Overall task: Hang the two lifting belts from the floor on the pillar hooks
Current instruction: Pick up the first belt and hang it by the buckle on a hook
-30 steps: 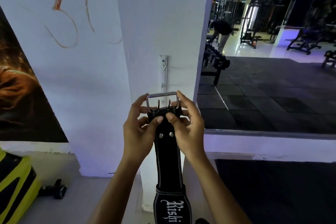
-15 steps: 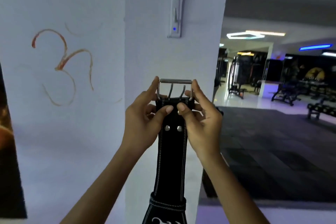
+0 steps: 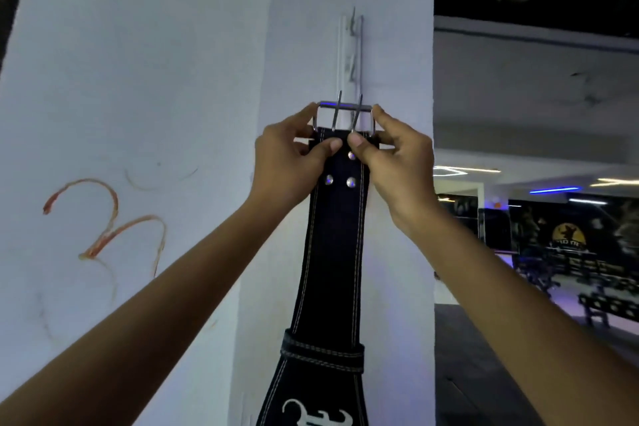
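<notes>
A black lifting belt (image 3: 333,252) with white stitching hangs straight down in front of the white pillar (image 3: 394,86). Its metal buckle (image 3: 344,116) with two prongs is at the top. My left hand (image 3: 288,157) pinches the buckle's left side and my right hand (image 3: 392,152) pinches its right side. The buckle sits against the lower end of a white hook rail (image 3: 351,55) fixed upright on the pillar, with metal hooks above the buckle. Only one belt is in view.
The white wall (image 3: 138,79) to the left carries an orange scrawl (image 3: 103,228). To the right of the pillar a dim gym hall opens, with benches (image 3: 608,304) and machines far off and blue ceiling lights.
Both hands have raised the belt's buckle up the pillar, from well below the hook rail to its lower end. The view has tilted upward.
</notes>
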The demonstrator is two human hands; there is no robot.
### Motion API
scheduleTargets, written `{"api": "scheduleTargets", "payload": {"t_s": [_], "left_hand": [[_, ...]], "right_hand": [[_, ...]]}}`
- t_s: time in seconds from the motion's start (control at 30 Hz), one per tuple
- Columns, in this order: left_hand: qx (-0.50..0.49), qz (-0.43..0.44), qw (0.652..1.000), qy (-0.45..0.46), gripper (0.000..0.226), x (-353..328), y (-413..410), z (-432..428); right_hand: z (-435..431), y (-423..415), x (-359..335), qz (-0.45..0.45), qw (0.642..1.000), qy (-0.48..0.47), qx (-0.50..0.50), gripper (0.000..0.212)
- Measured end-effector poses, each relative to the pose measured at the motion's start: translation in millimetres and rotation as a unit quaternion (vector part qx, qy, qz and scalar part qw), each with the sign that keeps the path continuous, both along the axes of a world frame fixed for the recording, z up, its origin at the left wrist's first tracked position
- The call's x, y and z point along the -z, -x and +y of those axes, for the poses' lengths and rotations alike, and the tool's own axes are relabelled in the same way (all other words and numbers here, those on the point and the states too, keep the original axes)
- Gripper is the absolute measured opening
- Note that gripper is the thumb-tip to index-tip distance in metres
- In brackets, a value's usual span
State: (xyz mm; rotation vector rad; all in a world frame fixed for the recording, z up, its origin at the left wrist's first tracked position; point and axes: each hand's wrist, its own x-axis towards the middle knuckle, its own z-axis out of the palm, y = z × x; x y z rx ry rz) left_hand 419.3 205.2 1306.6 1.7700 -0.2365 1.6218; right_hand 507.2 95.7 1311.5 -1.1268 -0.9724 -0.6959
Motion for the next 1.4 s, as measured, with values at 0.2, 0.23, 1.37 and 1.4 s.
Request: {"api": "scheduleTargets", "payload": {"t_s": [0.2,0.23,1.37,1.4], "left_hand": [[-0.008,0.029,1.000,0.005,0.038,-28,-25,5],[-0.006,0.026,1.000,0.010,0.042,-24,-27,6],[0.048,0.186,0.974,0.117,0.029,161,-4,-1],[0.039,0.185,0.975,0.115,0.024,162,-3,-4]], "right_hand": [[-2,-26,-35,0.095,0.992,0.074,-0.041,0.073],[-3,-26,-34,0.094,0.991,0.085,-0.041,0.074],[-25,-17,178,0.231,0.959,0.101,-0.128,0.026],[-26,-15,179,0.225,0.961,0.099,-0.128,0.026]]}}
